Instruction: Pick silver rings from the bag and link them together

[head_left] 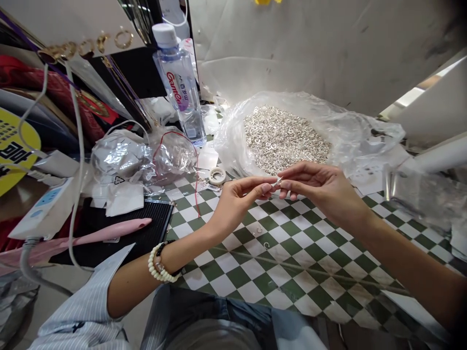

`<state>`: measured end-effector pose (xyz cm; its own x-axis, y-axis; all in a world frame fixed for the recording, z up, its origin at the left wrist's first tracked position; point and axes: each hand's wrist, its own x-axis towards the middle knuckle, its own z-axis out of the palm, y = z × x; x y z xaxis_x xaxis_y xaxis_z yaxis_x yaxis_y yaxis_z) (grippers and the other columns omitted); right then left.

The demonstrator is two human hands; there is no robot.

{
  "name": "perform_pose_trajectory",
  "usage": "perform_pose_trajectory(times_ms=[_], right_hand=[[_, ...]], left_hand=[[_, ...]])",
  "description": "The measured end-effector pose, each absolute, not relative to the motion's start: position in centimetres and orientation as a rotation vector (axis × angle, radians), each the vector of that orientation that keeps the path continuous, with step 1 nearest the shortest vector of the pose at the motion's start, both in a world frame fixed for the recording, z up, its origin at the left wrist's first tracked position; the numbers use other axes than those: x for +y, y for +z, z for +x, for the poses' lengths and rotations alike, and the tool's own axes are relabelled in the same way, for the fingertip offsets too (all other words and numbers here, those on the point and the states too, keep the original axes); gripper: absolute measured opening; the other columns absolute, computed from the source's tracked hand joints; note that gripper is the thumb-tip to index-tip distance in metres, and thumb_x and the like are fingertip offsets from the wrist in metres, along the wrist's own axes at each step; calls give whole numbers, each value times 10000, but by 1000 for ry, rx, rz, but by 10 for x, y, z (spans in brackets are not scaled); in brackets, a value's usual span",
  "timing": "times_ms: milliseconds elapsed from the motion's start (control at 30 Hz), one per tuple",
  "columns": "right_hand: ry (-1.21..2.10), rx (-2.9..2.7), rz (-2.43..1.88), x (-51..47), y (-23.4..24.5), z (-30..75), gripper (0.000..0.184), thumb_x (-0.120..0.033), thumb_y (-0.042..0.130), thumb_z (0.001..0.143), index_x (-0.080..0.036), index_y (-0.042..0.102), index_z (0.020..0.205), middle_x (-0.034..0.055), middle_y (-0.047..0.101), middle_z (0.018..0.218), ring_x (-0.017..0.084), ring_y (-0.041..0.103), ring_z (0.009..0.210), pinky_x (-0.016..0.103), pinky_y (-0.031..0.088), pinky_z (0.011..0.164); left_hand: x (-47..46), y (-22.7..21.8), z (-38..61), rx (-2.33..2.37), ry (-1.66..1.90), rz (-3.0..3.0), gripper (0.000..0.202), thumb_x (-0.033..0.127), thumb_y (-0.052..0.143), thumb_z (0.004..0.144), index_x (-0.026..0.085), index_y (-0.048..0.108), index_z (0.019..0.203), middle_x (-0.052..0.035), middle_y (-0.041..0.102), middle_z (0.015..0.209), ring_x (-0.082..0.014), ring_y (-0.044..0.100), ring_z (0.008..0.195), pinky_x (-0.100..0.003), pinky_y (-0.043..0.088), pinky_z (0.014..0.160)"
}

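Note:
Above the checkered tabletop, my left hand and my right hand meet fingertip to fingertip. Both are closed in a pinch around a small silvery metal piece. Most of that piece is hidden by the fingers, so its exact kind is unclear. Just behind my hands, an open clear plastic bag holds a heap of small silvery metal pieces, some of them ring-like. Nearer to me, a few loose little silvery rings lie on the green and white checkered tabletop.
A water bottle stands at the back left, with a white ring-shaped roll in front. Crumpled plastic bags, a red cord, a pink-handled item and a power strip crowd the left. More clear plastic lies at right.

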<state>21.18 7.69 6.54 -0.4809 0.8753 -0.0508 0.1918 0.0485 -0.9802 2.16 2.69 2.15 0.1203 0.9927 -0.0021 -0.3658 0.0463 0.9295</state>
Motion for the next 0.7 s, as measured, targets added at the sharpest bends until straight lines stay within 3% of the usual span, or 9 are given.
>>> perform_pose_trajectory(times_ms=[233, 433, 567, 700], right_hand=[[1262, -1710, -1184, 96, 70, 223, 282, -359, 844, 757, -212, 766, 984, 47, 740, 902, 161, 704, 783, 286, 592, 724], [1323, -1875, -1137, 82, 70, 215, 188, -373, 779, 828, -241, 801, 961, 21, 728, 859, 112, 664, 758, 229, 586, 719], [1389, -1870, -1111, 70, 71, 209, 211, -334, 810, 791, -213, 767, 958, 25, 740, 915, 145, 709, 829, 230, 616, 730], [1432, -1838, -1151, 64, 70, 208, 236, -354, 813, 781, -191, 733, 932, 33, 743, 887, 165, 724, 800, 253, 631, 711]], left_hand=[[28, 16, 22, 890, 1207, 883, 223, 362, 737, 875, 183, 793, 995, -48, 754, 897, -118, 667, 818, -231, 547, 801], [30, 15, 22, 888, 1251, 907, 247, 369, 787, 825, 188, 786, 992, -40, 752, 901, -121, 662, 812, -243, 542, 805], [29, 15, 23, 890, 1222, 916, 293, 408, 851, 743, 157, 778, 876, -36, 732, 807, -119, 644, 756, -239, 529, 756], [29, 12, 24, 860, 1156, 867, 315, 440, 833, 755, 143, 757, 827, -28, 702, 755, -111, 623, 722, -244, 513, 741]])
